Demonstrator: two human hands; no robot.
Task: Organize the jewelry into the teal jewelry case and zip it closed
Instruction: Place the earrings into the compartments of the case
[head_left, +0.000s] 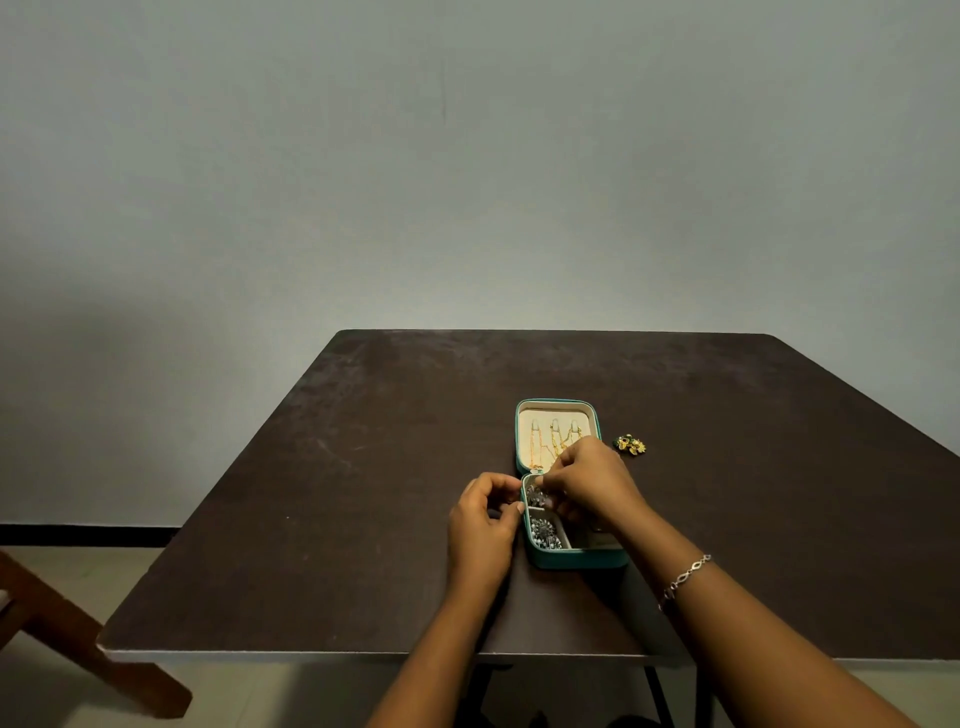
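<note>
The teal jewelry case (576, 560) lies open on the dark table, lid flat at the far side with gold chains (550, 441) hung on its cream lining. Silver pieces (544, 532) fill the near left compartment. My right hand (592, 486) reaches over the tray, its fingertips pinched on a small silvery piece (540, 500) in the upper left compartment. My left hand (483, 525) rests against the case's left wall, fingers curled, thumb touching the rim. A gold and green piece of jewelry (629, 445) lies on the table to the right of the lid.
The dark brown table (363, 493) stands against a plain grey wall. A wooden chair part (78, 644) shows at the lower left, beyond the table's corner. A silver bracelet (684, 578) is on my right wrist.
</note>
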